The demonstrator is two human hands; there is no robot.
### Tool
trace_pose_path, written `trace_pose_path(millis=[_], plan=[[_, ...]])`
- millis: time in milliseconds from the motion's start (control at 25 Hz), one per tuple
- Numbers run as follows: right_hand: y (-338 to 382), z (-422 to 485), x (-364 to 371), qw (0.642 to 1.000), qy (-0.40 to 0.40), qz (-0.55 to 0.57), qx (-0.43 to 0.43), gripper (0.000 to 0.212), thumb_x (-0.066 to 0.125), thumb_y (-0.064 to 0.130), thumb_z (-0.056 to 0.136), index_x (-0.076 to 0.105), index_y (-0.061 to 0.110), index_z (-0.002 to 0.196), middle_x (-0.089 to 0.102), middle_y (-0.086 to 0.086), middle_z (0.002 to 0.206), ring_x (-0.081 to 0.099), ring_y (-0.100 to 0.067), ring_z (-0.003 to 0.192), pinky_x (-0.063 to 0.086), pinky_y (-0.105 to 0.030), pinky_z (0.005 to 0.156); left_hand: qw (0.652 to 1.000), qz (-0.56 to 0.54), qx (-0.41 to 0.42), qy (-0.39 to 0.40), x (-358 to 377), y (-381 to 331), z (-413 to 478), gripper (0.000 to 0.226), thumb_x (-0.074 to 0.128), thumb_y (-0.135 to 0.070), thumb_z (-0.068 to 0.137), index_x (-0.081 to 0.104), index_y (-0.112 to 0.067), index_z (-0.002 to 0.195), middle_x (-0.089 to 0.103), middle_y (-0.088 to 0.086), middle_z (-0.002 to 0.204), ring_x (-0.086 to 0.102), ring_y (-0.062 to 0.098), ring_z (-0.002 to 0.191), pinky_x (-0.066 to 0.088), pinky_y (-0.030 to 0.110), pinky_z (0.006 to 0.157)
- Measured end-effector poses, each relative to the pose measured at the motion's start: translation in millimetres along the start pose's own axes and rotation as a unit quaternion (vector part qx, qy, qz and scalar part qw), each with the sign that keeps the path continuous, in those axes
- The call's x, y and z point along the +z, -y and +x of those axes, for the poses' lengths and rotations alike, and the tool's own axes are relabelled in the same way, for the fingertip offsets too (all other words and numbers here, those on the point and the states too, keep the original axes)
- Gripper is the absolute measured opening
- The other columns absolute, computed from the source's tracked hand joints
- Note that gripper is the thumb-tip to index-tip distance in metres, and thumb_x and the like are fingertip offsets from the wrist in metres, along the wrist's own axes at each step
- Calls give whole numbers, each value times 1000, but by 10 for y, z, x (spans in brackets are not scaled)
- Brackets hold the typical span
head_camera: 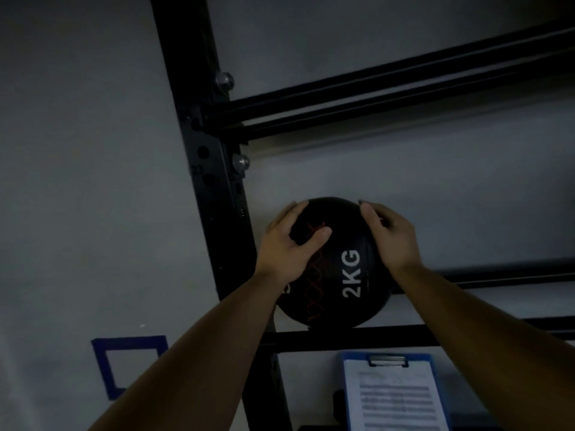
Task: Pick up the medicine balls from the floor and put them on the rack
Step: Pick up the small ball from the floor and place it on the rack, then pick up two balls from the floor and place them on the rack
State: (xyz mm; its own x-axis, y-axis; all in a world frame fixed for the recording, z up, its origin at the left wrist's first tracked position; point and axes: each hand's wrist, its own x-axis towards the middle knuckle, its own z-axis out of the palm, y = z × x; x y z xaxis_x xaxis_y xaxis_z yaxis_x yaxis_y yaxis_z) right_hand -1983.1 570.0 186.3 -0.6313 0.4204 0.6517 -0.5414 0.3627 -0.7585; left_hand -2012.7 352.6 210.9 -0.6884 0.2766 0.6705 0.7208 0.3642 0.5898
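A black medicine ball (339, 275) with red stitching and white "2KG" lettering sits at the left end of a black metal rack (214, 188), over the rack's lower rails (373, 339). My left hand (289, 244) is pressed on the ball's left side, thumb across its front. My right hand (389, 237) grips its upper right side. Both arms reach up from the bottom of the view. The scene is dim.
The rack's upright post runs from top centre down past the ball. An upper pair of rails (389, 91) crosses above it. A blue clipboard (395, 396) with paper hangs below the ball. A blue tape square (130, 365) marks the pale wall at lower left.
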Motion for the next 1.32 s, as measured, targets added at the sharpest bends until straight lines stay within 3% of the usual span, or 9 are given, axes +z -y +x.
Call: trace_pose_path(millis=[80,200,400,520,680,800,960,1120,1320], plan=[[19,74,63,1000,6,1,-15,33,61,63,95,76,41,114,75,10,115,68,-3,108,53,-26,98,1000,-14,-3,-7,-31,54,76,86,70,-77,74,59,-38,149,58,-12,152,54,6,138,40,22,115],[137,29,41,1000,16,-15,-12,42,58,61,98,76,33,124,75,7,119,69,-12,112,52,-30,102,1000,-4,-2,-7,-114,-59,23,85,68,-75,75,59,-35,149,59,-13,146,56,4,131,42,23,113],[407,-429,-183,985,69,-152,36,51,44,52,108,53,30,152,59,-8,151,55,-28,137,36,-24,107,991,73,-81,80,-286,-241,-401,100,62,-86,80,28,-48,166,40,-8,170,49,21,147,40,41,122],[721,-780,-413,964,139,-214,72,61,50,61,102,42,36,158,49,-10,157,50,-31,140,40,-35,115,978,111,-116,132,-545,-361,-693,113,65,-90,73,29,-40,168,42,1,169,51,25,147,41,34,119],[1365,-1300,-702,921,159,-355,35,61,51,68,98,49,37,150,53,-5,150,55,-28,132,45,-46,110,972,163,-54,159,-869,-682,-1078,106,57,-99,61,61,-36,146,64,-3,145,63,16,125,47,24,98],[1912,-1797,-914,900,125,-417,22,49,53,66,97,59,36,136,62,1,133,61,-23,117,49,-41,101,969,166,35,179,-1073,-984,-1411,86,58,-93,60,73,-34,120,72,-15,113,67,7,103,50,19,82],[2443,-2555,-1198,873,85,-476,62,41,55,66,95,63,38,123,70,9,119,66,-17,99,53,-34,89,962,110,118,219,-1139,-1257,-1859,40,82,-59,83,75,-32,111,72,-18,102,71,8,101,56,30,95],[2959,-3428,-1553,850,23,-512,121,32,62,61,94,68,37,113,74,6,112,68,-20,100,55,-34,87,945,49,188,263,-1045,-1673,-2387,38,83,-50,88,75,-24,115,72,-11,106,70,13,104,57,34,98],[3687,-4587,-2145,816,-30,-551,172,29,64,60,93,67,36,110,71,9,104,69,-19,94,55,-34,87,919,-4,238,313,-892,-2400,-3201,36,82,-54,87,72,-30,111,71,-12,105,71,19,106,56,37,97]])
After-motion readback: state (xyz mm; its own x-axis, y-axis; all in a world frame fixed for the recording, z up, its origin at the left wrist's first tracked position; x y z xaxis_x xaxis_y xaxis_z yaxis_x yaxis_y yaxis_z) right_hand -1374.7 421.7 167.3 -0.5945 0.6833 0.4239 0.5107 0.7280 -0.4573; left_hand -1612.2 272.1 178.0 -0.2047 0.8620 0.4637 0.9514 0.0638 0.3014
